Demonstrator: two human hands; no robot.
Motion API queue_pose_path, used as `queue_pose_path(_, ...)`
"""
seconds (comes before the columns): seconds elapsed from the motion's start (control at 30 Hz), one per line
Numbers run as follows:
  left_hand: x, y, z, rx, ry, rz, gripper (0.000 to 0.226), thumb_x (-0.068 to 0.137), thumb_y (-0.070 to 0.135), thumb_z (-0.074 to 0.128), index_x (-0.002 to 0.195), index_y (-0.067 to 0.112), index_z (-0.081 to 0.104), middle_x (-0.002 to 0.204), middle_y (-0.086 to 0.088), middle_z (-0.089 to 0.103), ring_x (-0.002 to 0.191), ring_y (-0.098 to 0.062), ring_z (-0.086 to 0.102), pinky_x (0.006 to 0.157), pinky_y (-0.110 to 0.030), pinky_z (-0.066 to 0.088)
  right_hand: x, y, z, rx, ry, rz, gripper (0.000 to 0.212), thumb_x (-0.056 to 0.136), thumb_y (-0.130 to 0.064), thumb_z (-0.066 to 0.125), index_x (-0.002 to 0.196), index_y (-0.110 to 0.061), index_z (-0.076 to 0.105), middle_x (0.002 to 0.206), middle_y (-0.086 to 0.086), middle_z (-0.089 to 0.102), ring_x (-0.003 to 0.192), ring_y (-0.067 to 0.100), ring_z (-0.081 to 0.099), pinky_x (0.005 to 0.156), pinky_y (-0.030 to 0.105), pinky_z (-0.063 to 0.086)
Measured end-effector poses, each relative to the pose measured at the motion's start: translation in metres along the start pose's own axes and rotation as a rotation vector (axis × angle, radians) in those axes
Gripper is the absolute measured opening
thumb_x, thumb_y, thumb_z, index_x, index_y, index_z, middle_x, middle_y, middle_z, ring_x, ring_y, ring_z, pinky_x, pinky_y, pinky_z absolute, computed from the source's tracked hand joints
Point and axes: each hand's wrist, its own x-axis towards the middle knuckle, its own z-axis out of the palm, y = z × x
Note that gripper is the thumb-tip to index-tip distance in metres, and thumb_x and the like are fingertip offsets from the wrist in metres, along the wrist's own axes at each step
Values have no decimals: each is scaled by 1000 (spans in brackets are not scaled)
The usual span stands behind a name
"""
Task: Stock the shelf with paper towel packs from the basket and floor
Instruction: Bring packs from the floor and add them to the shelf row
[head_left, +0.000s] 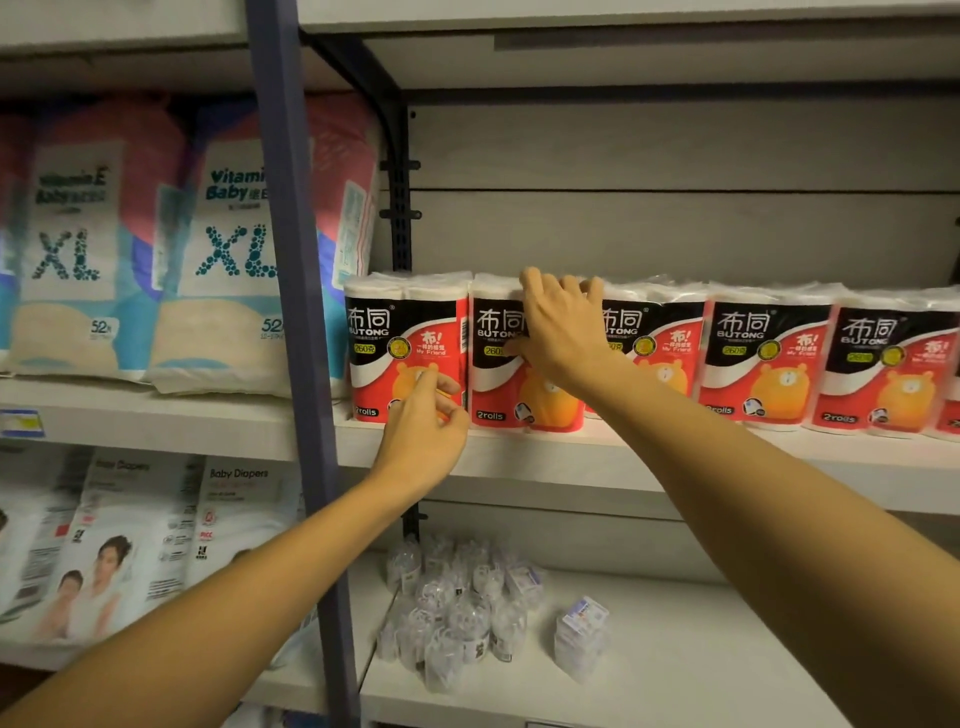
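1 head cam, close up, facing straight at shelf (519, 457).

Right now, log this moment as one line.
right hand on second pack | left hand at first pack | packs upright on shelf
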Motion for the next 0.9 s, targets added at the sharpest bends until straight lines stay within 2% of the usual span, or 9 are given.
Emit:
queue_pose_path(0.13,-3,2,-9,-21,-23,0,20,91,9,54,109,17,51,106,1,54,83,-4,54,67,-12,39,-9,-2,0,-7,-3,-4,55,83,-47,65,123,-15,45,134,9,53,133,34,34,107,50,21)
queue_pose_path(0.23,-6,0,-21,-43,-34,-2,17,91,11,54,106,20,51,106,3,55,87,-5,55,69,-16,40,-15,-5,-5,-75,-67,51,60,85,-54,59,131,-19,40,150,17,27,142,38,13,110,53,15)
queue_pose_path(0.33,-11,-6,-38,-50,-39,2,18,91,12,54,109,19,52,101,5,58,82,-4,55,62,-15,40,-27,-9,-12,-123,-96,91,64,88,-51,56,139,-22,31,154,21,11,143,41,5,111,54,14)
queue_pose_path(0.4,-16,-13,-52,-34,-31,8,18,91,13,55,108,19,53,92,4,62,78,-5,58,61,-20,45,-38,-17,-14,-114,-17,101,59,87,-35,60,139,-20,35,149,23,22,138,43,18,106,52,23)
queue_pose_path(0.47,-20,-24,-67,-19,-20,-1,17,90,13,55,105,21,54,89,5,63,75,-8,61,63,-27,51,-48,-30,-11,-79,135,64,41,81,-21,63,119,-10,53,123,22,47,112,42,45,86,47,38)
queue_pose_path(0.53,-25,-38,-78,-14,-12,-22,16,90,13,54,104,20,54,87,4,63,74,-10,61,64,-28,51,-60,-49,-6,25,225,-1,18,80,-17,63,94,-5,59,93,16,57,79,35,53,64,38,37)
queue_pose_path(0.6,-32,-54,-86,-24,-8,-45,15,90,12,54,104,19,55,84,3,62,73,-11,60,60,-22,47,-71,-73,2,108,233,-31,13,84,-20,61,83,-7,60,79,11,59,64,31,54,50,31,34)
queue_pose_path(0.77,-58,-95,-108,-11,-44,-73,15,90,11,57,103,19,55,82,1,63,72,-15,62,60,-22,48,-98,-136,19,233,43,-45,20,94,-27,54,99,-9,60,71,13,66,60,36,60,48,30,35)
queue_pose_path(0.9,-75,-120,-136,34,-19,-83,14,91,12,57,101,21,54,83,4,61,69,-8,60,56,-14,43,-102,-177,28,342,-37,-91,21,95,-28,52,97,-8,59,81,13,68,68,32,62,57,37,50)
